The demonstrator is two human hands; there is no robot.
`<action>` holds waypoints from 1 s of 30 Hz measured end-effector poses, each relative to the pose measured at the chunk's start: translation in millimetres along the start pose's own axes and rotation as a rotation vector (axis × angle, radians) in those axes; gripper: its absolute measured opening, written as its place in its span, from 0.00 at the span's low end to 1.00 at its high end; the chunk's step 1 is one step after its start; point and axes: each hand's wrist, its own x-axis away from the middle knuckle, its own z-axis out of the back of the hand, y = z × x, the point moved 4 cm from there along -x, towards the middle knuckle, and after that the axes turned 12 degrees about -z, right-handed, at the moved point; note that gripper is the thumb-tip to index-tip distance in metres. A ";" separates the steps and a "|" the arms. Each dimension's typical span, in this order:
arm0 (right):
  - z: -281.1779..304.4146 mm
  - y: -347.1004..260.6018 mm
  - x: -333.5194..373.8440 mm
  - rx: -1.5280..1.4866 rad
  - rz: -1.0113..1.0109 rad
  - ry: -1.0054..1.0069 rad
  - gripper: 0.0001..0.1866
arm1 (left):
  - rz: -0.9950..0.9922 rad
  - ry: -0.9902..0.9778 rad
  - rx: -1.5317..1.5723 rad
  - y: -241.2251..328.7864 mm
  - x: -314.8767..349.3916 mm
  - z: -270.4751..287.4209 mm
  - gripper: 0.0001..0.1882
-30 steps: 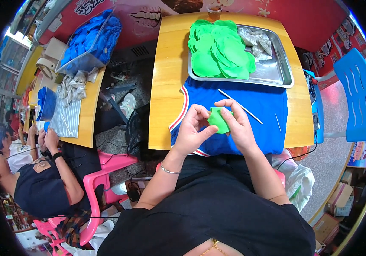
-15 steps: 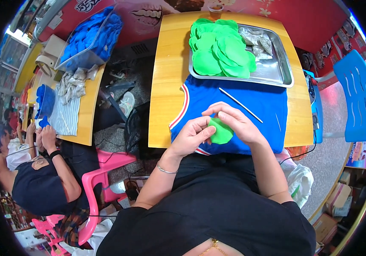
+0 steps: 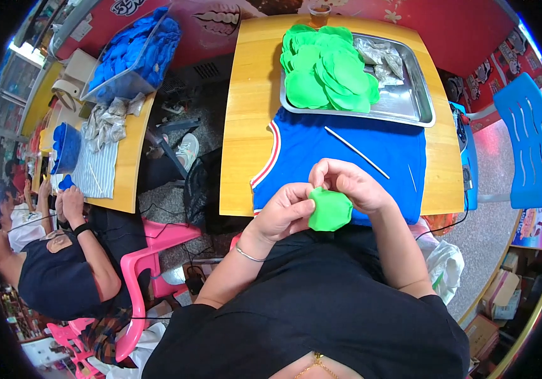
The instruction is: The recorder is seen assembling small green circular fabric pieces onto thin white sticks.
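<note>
A small bright green fabric piece (image 3: 331, 212), its edges creased and bunched, is held in front of me at the table's near edge. My left hand (image 3: 288, 210) pinches its left edge between thumb and fingers. At the upper right, the bent fingers of my right hand (image 3: 354, 184) grip the top edge. Beneath and beyond my hands spreads a blue cloth (image 3: 302, 151) with a red and white trim. A thin pale stick (image 3: 357, 153) lies slantwise on it, and a fine needle-like item (image 3: 412, 179) rests farther right.
A metal tray (image 3: 415, 101) at the far side holds flat green fabric discs (image 3: 327, 72) and small clear bags (image 3: 384, 62). Behind it stands a cup (image 3: 319, 14). A co-worker (image 3: 62, 271) sits at a left table near a bin of blue pieces (image 3: 135, 57). Blue chair (image 3: 523, 145) at right.
The green piece has moved slightly toward me and turned so that more of its face shows. My right hand has drawn back, with its fingers more curled at the top edge.
</note>
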 end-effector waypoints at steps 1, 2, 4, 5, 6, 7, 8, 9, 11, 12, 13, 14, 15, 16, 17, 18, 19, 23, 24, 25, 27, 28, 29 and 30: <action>-1.8 -0.3 0.6 -0.005 -0.015 0.044 0.11 | -0.001 0.001 0.000 -1.5 0.4 -1.3 0.09; -2.9 0.9 -1.0 0.030 0.071 0.001 0.10 | -0.056 0.006 0.001 -2.2 -0.4 -4.6 0.09; -4.2 0.8 1.7 0.047 0.084 -0.041 0.10 | -0.137 -0.027 0.093 -1.6 -0.7 -6.1 0.10; -6.7 0.4 3.4 0.063 0.097 -0.084 0.10 | -0.135 -0.027 0.093 -0.8 1.0 -5.7 0.10; -15.3 -9.1 8.8 0.015 0.025 -0.069 0.10 | -0.165 0.013 0.135 2.3 5.2 -4.2 0.10; -18.8 -13.1 9.5 0.012 0.023 -0.072 0.10 | -0.194 0.053 0.176 5.2 8.3 -2.8 0.10; -18.1 -14.9 9.8 -0.041 -0.012 0.002 0.11 | -0.217 0.076 0.141 7.7 7.4 -2.8 0.09; -16.0 -14.3 10.0 -0.093 -0.046 0.075 0.12 | -0.217 0.078 0.141 9.8 7.4 -0.5 0.09; -12.4 -8.3 11.0 -0.040 -0.058 0.159 0.13 | -0.158 0.109 0.059 14.6 6.6 6.3 0.09; -11.9 -12.1 11.8 0.033 0.060 0.222 0.13 | -0.136 0.165 -0.035 19.2 5.0 4.5 0.08; -11.0 -16.3 12.7 0.106 0.179 0.285 0.12 | -0.137 0.164 -0.035 17.4 3.1 5.7 0.08; -11.8 -16.1 12.0 0.120 0.219 0.267 0.12 | -0.205 0.234 -0.138 17.5 1.2 7.9 0.06; -13.7 -16.3 10.6 0.119 0.218 0.266 0.12 | -0.273 0.303 -0.241 18.8 -0.4 8.6 0.05; -14.2 -15.4 8.6 0.127 0.159 0.334 0.12 | -0.295 0.319 -0.318 19.6 0.6 4.9 0.02; -13.1 -14.5 7.9 0.136 0.099 0.402 0.13 | -0.295 0.319 -0.316 17.7 -0.9 3.2 0.02; -12.6 -15.1 7.8 0.137 0.098 0.403 0.13 | -0.349 0.294 -0.327 17.6 -2.4 0.8 0.01; -11.3 -13.9 6.7 0.124 0.047 0.402 0.10 | -0.404 0.268 -0.338 18.5 -2.9 -1.2 0.02; -4.5 -10.1 4.4 0.148 0.005 0.367 0.05 | -0.377 0.252 -0.361 19.6 -0.5 -2.9 0.04; -3.6 -11.0 3.4 0.148 0.004 0.367 0.05 | -0.330 0.222 -0.333 18.2 2.2 0.2 0.05; -3.3 -12.8 2.5 0.138 0.023 0.356 0.05 | -0.283 0.192 -0.304 16.8 3.5 1.8 0.06; -3.7 -15.0 2.2 0.127 0.044 0.345 0.05 | -0.266 0.179 -0.310 17.5 3.1 1.3 0.06; -3.9 -15.3 2.0 0.120 0.037 0.345 0.06 | -0.250 0.165 -0.316 17.7 2.6 1.1 0.07; -4.3 -15.1 1.5 0.113 0.029 0.344 0.06 | -0.249 0.166 -0.315 19.5 2.7 3.7 0.07; -5.2 -15.8 1.2 0.112 0.028 0.345 0.06 | -0.232 0.153 -0.347 21.6 2.8 7.2 0.07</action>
